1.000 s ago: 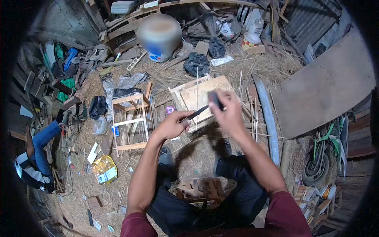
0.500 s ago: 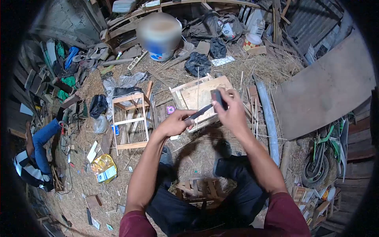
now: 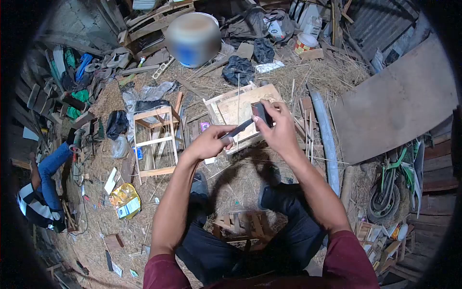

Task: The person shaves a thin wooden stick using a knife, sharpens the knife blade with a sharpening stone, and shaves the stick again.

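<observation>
My left hand (image 3: 211, 143) is closed round one end of a dark, narrow blade-like tool (image 3: 242, 126), which slants up to the right. In my right hand (image 3: 278, 125) is a dark rectangular block (image 3: 262, 112), pinched between thumb and fingers and touching or very near the tool's far end. Both hands are in front of a pale wooden board (image 3: 239, 104) that rests on the littered ground, and a thin upright stick (image 3: 238, 86) stands by it. The tool's handle is mostly hidden by my left fingers.
A small wooden frame (image 3: 156, 142) stands at left. Beyond are a large bucket (image 3: 193, 45) and black plastic (image 3: 238, 70). At right lie a grey pole (image 3: 325, 135), a big sheet (image 3: 397, 103) and a wheel (image 3: 383, 202). Another person's jeans-clad leg (image 3: 55, 159) shows far left.
The view has shifted slightly, moving the background a little. Both hands keep their holds, and the block in my right hand is tilted differently against the tool's far end.
</observation>
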Available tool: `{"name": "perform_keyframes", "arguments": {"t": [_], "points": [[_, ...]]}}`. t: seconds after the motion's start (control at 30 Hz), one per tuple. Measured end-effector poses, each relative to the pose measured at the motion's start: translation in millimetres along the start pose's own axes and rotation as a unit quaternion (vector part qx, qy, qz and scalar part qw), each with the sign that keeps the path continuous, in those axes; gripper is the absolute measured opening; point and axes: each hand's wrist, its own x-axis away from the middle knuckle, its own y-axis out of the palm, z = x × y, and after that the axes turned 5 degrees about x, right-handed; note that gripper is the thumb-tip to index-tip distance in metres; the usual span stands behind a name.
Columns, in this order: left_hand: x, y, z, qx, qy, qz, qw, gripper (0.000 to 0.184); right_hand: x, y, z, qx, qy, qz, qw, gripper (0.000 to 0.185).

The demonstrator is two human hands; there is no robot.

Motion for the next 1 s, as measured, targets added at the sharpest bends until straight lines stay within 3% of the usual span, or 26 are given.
{"name": "perform_keyframes", "arguments": {"t": [0.1, 0.27, 0.37, 0.5, 0.53, 0.57, 0.63, 0.7, 0.73, 0.83, 0.9, 1.0], "points": [[1, 0, 1, 0.024, -0.001, 0.008, 1.000, 0.036, 24, 5, -30, -0.034, -0.058, -0.052, 0.996, 0.044], [-2, -1, 0, -0.007, -0.014, 0.017, 1.000, 0.033, 0, 7, 1, 0.036, 0.040, -0.020, 0.998, 0.048], [-2, -6, 0, -0.006, -0.019, 0.003, 1.000, 0.036, 25, 18, -29, -0.024, -0.065, -0.069, 0.995, 0.046], [3, -2, 4, -0.006, -0.023, 0.025, 0.999, 0.036, -7, 10, 9, 0.026, 0.026, 0.002, 0.999, 0.044], [-2, -6, -9, -0.018, 0.028, 0.000, 0.999, 0.037, -3, 4, -1, 0.028, 0.023, -0.011, 0.999, 0.042], [1, -10, -14, -0.025, 0.006, -0.012, 1.000, 0.036, 4, 14, 10, 0.080, -0.053, 0.018, 0.995, 0.039], [14, -17, -4, 0.010, -0.032, -0.035, 0.999, 0.038, 4, 6, 11, 0.054, -0.043, -0.010, 0.998, 0.038], [21, -19, 7, 0.083, -0.099, -0.029, 0.991, 0.040, -13, 1, 40, -0.081, 0.101, -0.027, 0.991, 0.042], [22, -21, 9, 0.090, -0.093, -0.030, 0.991, 0.042, -19, -3, 63, -0.149, 0.128, 0.008, 0.980, 0.047], [22, -23, 5, 0.160, -0.082, -0.037, 0.983, 0.045, -25, -9, 71, -0.068, 0.079, 0.091, 0.990, 0.047], [19, -18, 9, 0.203, -0.068, -0.039, 0.976, 0.048, -18, -1, 64, -0.208, 0.151, 0.001, 0.966, 0.047], [22, -12, 23, 0.243, -0.068, -0.048, 0.966, 0.049, -17, 6, 68, -0.077, 0.098, -0.029, 0.992, 0.050]]}}
